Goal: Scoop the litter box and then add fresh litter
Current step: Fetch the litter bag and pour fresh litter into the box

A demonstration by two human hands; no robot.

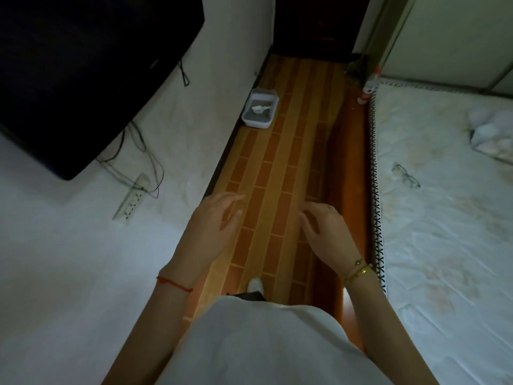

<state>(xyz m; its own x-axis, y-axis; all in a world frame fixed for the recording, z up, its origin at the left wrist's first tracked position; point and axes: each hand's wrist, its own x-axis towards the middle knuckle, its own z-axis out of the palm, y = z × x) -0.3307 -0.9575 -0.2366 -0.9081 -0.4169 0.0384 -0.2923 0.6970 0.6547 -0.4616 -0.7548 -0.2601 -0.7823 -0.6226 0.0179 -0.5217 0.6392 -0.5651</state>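
The left hand (215, 215) and right hand (323, 222) are hanging loose-fingered, holding nothing. The litter box (259, 108) is sitting well ahead at the floor's (277, 168) left edge against the wall, with a scoop (259, 108) inside (apparently untouched). Scooping and refilling are both remaining.

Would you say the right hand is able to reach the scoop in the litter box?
Probably not yet: the right hand is empty but far short of the scoop, lying in the litter box further along the floor. Nothing blocks the way, so stepping closer should do.
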